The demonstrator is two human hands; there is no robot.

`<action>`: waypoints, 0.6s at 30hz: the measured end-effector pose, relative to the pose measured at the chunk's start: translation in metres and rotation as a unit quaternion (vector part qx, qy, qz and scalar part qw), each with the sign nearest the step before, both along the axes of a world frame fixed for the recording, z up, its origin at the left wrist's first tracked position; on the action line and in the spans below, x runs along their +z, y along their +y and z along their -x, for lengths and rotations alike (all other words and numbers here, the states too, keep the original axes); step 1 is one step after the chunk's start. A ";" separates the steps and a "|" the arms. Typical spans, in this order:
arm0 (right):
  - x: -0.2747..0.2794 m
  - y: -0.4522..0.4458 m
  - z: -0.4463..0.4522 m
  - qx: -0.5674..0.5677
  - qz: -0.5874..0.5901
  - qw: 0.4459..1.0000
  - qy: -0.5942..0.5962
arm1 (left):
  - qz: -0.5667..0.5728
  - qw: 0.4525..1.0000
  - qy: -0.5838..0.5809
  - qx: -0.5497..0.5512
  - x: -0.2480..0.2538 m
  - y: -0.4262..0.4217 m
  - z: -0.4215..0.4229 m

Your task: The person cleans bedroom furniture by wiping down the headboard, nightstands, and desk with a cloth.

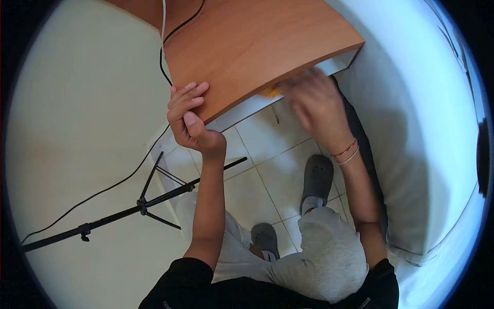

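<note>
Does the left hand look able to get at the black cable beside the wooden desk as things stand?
Probably yes. The left hand is at the corner of the wooden desk, the black cable runs close by its fingers, and nothing visible blocks the way.

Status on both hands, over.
Left hand on desk corner. Right hand blurred at front edge, by something yellow; grip unclear.

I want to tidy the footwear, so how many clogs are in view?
2. The right clog is on the right foot, further forward; the left clog is on the left foot. Others may be hidden beneath the desk.
</note>
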State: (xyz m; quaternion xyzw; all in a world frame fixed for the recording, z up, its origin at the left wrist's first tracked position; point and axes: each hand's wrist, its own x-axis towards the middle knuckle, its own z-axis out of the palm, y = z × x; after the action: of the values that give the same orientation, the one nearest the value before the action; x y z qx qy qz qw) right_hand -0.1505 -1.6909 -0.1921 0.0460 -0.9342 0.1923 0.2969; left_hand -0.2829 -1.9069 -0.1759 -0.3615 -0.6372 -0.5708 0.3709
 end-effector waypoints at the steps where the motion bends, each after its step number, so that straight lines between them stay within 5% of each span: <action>1: -0.002 0.001 -0.002 -0.045 0.004 0.999 0.019 | 0.003 1.000 0.003 0.000 -0.001 0.002 0.000; 3: -0.008 -0.006 -0.004 -0.131 0.006 0.990 0.056 | 0.002 1.000 0.002 0.001 -0.001 0.003 0.001; 7: -0.012 -0.012 -0.013 0.032 -0.020 0.998 0.048 | 0.019 1.000 0.000 0.005 -0.002 0.001 0.002; 10: -0.019 0.013 -0.013 -0.172 0.100 0.976 0.087 | 0.035 0.999 0.000 0.012 -0.002 -0.002 0.000; 16: -0.014 -0.006 -0.021 -0.047 -0.026 0.998 0.039 | 0.033 0.999 -0.003 0.014 0.000 0.002 0.000; 18: -0.018 0.004 -0.022 -0.147 0.054 0.985 0.071 | 0.033 0.999 -0.006 0.016 -0.002 -0.002 -0.002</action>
State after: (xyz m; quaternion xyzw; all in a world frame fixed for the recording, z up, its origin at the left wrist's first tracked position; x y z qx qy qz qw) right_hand -0.1287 -1.6870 -0.2103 -0.0939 -0.8956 0.1930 0.3896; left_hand -0.2808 -1.9085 -0.1776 -0.3595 -0.6635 -0.5458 0.3642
